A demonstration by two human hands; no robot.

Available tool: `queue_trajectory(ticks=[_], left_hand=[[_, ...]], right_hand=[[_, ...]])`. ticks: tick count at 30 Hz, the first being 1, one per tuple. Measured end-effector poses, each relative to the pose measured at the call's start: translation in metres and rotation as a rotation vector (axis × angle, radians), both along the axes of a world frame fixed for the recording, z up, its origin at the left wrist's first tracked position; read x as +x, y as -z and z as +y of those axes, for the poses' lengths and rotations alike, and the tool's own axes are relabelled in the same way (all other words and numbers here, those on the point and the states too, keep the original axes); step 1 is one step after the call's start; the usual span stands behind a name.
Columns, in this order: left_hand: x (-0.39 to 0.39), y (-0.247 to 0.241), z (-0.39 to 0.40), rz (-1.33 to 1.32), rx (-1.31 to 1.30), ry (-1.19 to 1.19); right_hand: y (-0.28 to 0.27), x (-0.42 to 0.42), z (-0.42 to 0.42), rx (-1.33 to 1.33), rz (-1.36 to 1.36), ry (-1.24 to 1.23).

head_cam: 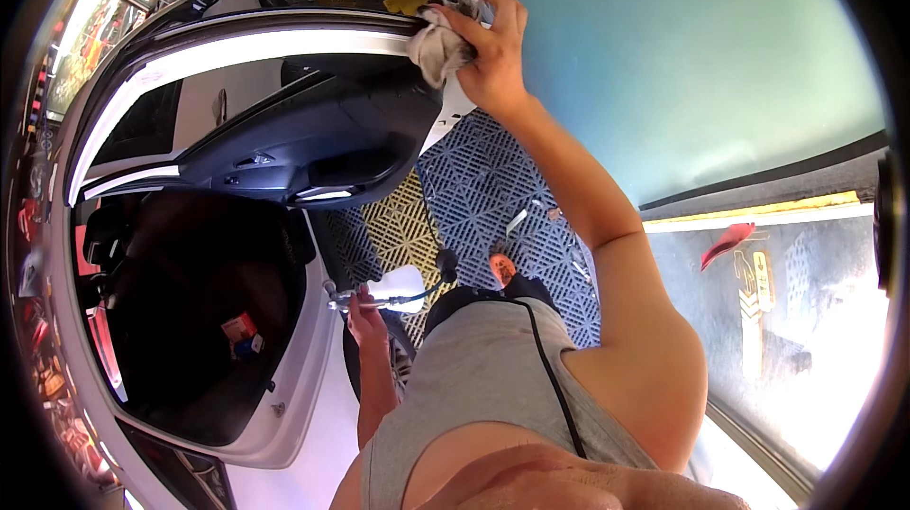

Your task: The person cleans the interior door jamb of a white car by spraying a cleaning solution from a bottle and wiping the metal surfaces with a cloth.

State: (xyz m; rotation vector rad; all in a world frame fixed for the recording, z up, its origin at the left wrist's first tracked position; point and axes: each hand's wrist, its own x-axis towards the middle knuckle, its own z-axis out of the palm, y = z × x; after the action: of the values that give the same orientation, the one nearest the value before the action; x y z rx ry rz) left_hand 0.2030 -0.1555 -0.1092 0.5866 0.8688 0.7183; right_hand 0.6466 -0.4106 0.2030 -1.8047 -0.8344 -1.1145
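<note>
My right hand (498,48) grips a crumpled, stained whitish cloth (441,51) against the top rear corner of an open car door (341,119), at its window frame. Low on the left, my left hand (367,318) is closed around a metal spray gun (348,299). A white bottle (405,288) is at the gun, and a blue hose (426,293) runs from it towards my waist. The dark inner panel of the door faces the open car interior. The fingertips of my right hand are partly hidden by the cloth.
Patterned blue and yellow floor grating (490,169) lies below, with small scraps on it. A pale green panel (697,69) stands at the right, above a glass pane (796,311). The white car body (306,425) borders my left side; its dark interior holds a red box (239,327).
</note>
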Motion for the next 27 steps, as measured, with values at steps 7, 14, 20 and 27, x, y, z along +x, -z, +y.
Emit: queue_trajectory(ticks=[7, 14, 20, 27], left_hand=[[0.004, -0.001, -0.001, 0.098, 0.167, 0.131], [0.0, -0.01, -0.002, 0.105, 0.078, 0.111], [0.006, -0.02, -0.002, 0.085, 0.046, 0.089], [0.007, -0.04, -0.016, 0.091, 0.106, 0.068]], right_hand=[[-0.088, -0.038, 0.107, 0.36, -0.102, -0.425], [-0.019, -0.014, 0.052, 0.285, -0.019, -0.237], [0.084, 0.02, 0.015, 0.453, 0.002, -0.028], [0.104, 0.048, -0.018, 0.469, 0.29, 0.109]])
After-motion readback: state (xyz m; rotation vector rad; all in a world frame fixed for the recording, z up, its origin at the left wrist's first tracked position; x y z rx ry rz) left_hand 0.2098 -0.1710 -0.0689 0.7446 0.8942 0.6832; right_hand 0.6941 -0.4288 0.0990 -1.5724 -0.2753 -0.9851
